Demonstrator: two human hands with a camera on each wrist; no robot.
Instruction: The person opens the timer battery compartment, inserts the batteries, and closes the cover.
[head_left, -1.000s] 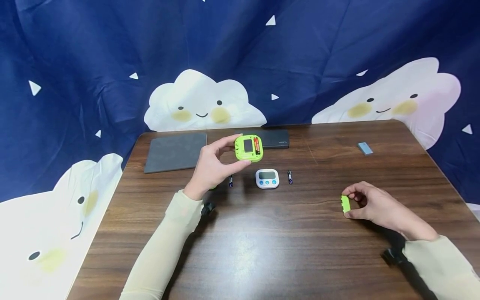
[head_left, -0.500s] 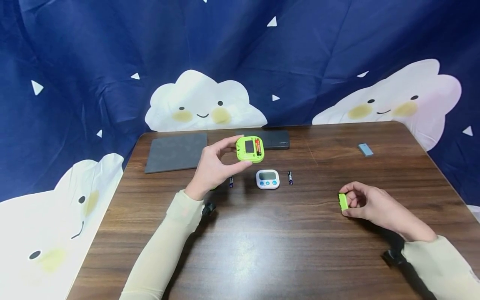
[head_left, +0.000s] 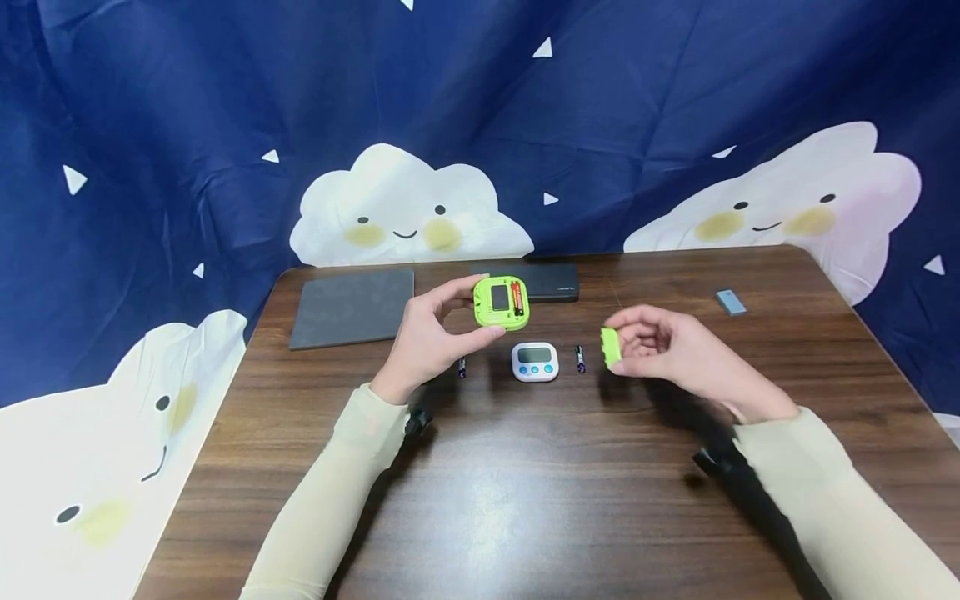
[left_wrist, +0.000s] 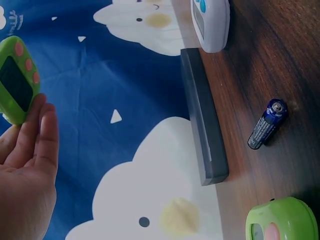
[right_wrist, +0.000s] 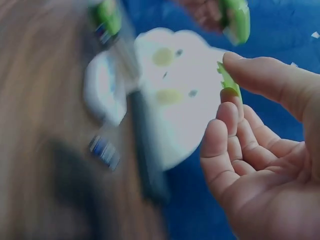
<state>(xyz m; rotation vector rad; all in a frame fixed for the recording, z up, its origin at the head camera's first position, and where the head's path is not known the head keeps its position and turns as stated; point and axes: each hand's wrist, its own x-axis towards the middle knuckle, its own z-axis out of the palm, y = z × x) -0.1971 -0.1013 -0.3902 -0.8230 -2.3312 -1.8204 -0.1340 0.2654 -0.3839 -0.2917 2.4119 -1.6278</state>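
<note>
Head view: left hand grips green timer above the table, battery bay open, one cell seated. Right hand pinches green cover nearby; likely step: refitting, needing tab alignment. White timer below; open room between hands.

Left wrist view: fingers together behind timer; loose battery.

Right wrist view: blurred; thumb and fingertips clamp cover.

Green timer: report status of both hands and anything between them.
Left hand holds green timer aloft, back open, battery showing. Right hand pinches green battery cover, apart from timer. White timer and loose battery on table below the gap.
</note>
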